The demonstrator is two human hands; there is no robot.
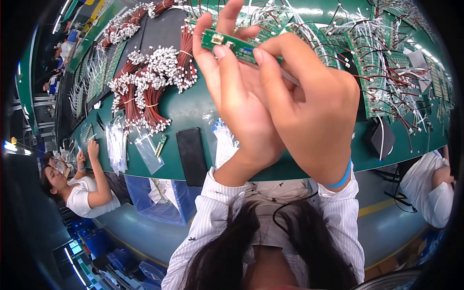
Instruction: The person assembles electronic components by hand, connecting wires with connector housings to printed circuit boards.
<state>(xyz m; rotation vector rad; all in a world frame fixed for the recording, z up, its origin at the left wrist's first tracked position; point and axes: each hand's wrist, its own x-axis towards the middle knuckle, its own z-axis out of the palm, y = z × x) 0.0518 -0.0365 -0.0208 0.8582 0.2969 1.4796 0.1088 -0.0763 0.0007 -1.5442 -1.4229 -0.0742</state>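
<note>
Green surface: one, long, curving across the upper half of the frame.

Wire bundles: red leads with white connector ends, heaped upper left of centre; too many to count, several banded bunches. More loose boards and wires fill the upper right; uncountable.

Hands: two, raised in the centre of the frame, above the surface. Left hand open-palmed, fingers up, thumb and fingertips pinching the left end of the board. Right hand curled, thumb and forefinger closed on the board's right part; blue wristband at its wrist.

Circuit board: one, narrow green strip, held between both hands at top centre. Long axis runs roughly left to right in the frame, dipping slightly toward the right. Left end shows a small pale connector. Both hands touch it; neither is nearer.

Dark flat phone-like slab: one, on the surface, lower left of the hands.

Clear plastic bags: a few, near edge, left of the slab.

Co-workers: one at lower left, a sleeve at far right.
</note>
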